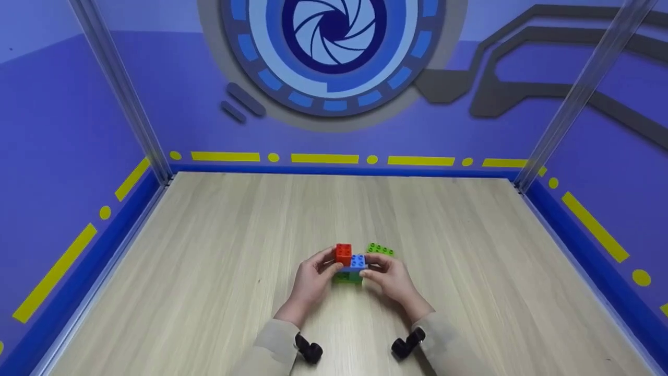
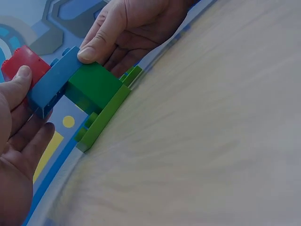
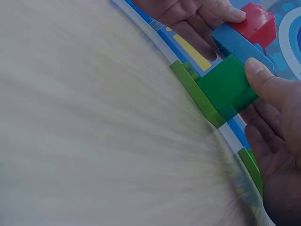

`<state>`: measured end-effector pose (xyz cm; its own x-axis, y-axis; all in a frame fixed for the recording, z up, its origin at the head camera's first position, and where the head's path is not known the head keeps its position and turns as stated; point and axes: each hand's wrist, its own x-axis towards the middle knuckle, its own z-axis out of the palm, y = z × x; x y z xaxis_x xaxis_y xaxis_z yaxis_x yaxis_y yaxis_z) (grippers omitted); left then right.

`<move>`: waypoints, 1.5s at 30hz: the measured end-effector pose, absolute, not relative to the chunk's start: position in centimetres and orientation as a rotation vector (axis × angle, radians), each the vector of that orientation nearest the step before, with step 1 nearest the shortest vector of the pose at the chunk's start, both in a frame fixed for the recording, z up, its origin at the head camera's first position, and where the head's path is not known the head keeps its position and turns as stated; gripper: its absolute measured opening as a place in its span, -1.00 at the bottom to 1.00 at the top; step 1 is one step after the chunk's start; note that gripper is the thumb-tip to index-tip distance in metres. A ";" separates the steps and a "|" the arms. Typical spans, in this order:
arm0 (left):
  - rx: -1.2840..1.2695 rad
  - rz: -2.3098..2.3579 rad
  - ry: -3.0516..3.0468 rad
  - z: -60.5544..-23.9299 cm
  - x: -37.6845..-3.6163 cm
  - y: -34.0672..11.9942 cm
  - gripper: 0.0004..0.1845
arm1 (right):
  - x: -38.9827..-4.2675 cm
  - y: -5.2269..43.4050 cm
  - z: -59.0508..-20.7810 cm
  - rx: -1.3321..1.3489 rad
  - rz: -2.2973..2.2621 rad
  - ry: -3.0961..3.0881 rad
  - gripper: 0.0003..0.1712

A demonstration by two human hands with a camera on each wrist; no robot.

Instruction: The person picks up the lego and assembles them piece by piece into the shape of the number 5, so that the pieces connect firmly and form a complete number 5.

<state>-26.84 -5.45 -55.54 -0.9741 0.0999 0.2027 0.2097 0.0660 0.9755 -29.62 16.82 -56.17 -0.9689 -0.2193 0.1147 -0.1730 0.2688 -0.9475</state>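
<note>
A small brick stack stands at the middle of the wooden table point(image 1: 209, 250). A red brick point(image 1: 343, 253) sits on the left end of a blue brick point(image 1: 358, 261). Under them is a dark green brick point(image 1: 348, 277) on a light green plate point(image 2: 104, 117). My left hand point(image 1: 327, 262) pinches the stack's left end, its thumb by the red brick point(image 2: 21, 61) and blue brick point(image 2: 54, 84). My right hand point(image 1: 371, 266) grips the right end, its thumb on the seam between the blue brick point(image 3: 237, 44) and the green brick point(image 3: 225, 87).
A loose light green plate point(image 1: 380, 249) lies just behind the stack, to the right. Blue walls with yellow markings and two metal posts point(image 1: 125, 94) enclose the table on three sides.
</note>
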 end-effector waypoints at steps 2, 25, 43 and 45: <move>-0.331 -2.074 -2.221 -55.5 -26.9 -5.4 -0.47 | -29.7 16.8 -56.1 -0.371 -1.840 2.465 -0.52; -0.372 -2.027 -2.259 -55.7 -27.1 -5.6 -0.48 | -29.6 16.8 -56.0 -0.429 -1.848 2.453 -0.55; -0.284 -2.125 -2.176 -56.0 -27.1 -5.5 -0.44 | -29.6 16.9 -56.4 -0.384 -1.849 2.458 -0.48; -0.273 -2.148 -2.166 -56.0 -27.1 -5.6 -0.44 | -29.5 16.9 -56.4 -0.393 -1.859 2.447 -0.48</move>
